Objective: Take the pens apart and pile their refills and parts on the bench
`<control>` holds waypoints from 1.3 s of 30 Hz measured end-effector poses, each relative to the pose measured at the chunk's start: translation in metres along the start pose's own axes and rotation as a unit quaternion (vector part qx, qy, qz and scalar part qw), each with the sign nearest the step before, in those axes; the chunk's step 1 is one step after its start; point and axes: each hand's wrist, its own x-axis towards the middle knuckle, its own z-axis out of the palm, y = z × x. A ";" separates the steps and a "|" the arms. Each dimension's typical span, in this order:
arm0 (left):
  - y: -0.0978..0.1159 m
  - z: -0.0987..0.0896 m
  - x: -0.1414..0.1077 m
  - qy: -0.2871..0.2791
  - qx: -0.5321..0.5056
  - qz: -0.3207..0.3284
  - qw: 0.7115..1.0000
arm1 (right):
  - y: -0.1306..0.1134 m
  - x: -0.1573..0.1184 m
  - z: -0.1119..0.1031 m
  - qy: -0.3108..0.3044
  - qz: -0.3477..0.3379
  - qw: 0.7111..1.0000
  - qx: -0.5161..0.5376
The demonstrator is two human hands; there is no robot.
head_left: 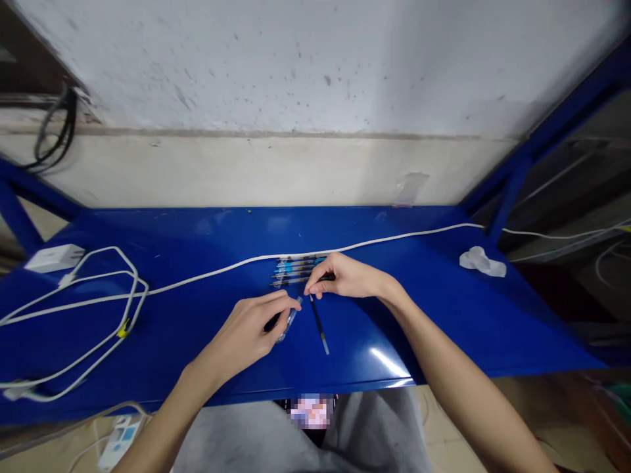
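Observation:
Over the blue shelf top (197, 368), my left hand (259, 322) is closed around a clear pen barrel (292, 322), which slants up to the right between thumb and fingers. My right hand (340, 276) pinches the upper end of a dark pen refill (319, 325) with a pale lower end. The refill points down toward the front edge. Just behind my hands lies a row of several pens (290, 269), clear with blue and black parts; my right hand hides their right ends.
A white cable (217, 270) runs across the shelf behind the pens and loops at the left near a white adapter (54, 258). Crumpled white tissue (482, 261) lies at the right. Blue frame posts (513, 190) and a wall bound the shelf. Below stands a power strip (119, 439).

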 end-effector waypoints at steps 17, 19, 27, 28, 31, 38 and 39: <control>0.012 0.017 0.017 -0.012 -0.003 0.042 0.999 | 0.003 -0.001 -0.002 -0.005 0.037 0.999 0.036; 0.015 0.018 0.020 -0.003 0.010 0.045 0.999 | 0.003 -0.001 -0.002 -0.009 0.041 0.998 0.048; 0.014 0.019 0.016 0.003 -0.003 0.052 0.999 | 0.004 -0.002 0.000 -0.032 0.045 0.995 0.086; 0.015 0.018 0.015 0.005 -0.004 0.050 0.999 | 0.004 -0.002 0.000 -0.033 0.042 0.996 0.075; 0.019 0.005 0.018 0.055 0.012 0.061 0.997 | 0.003 -0.002 -0.002 -0.023 0.028 0.998 0.043; 0.015 -0.019 0.077 0.325 0.019 0.131 0.936 | 0.000 -0.003 -0.002 -0.050 0.046 0.998 0.000; 0.010 -0.017 0.084 0.336 0.024 0.140 0.931 | -0.001 -0.003 -0.001 -0.056 0.051 0.997 -0.007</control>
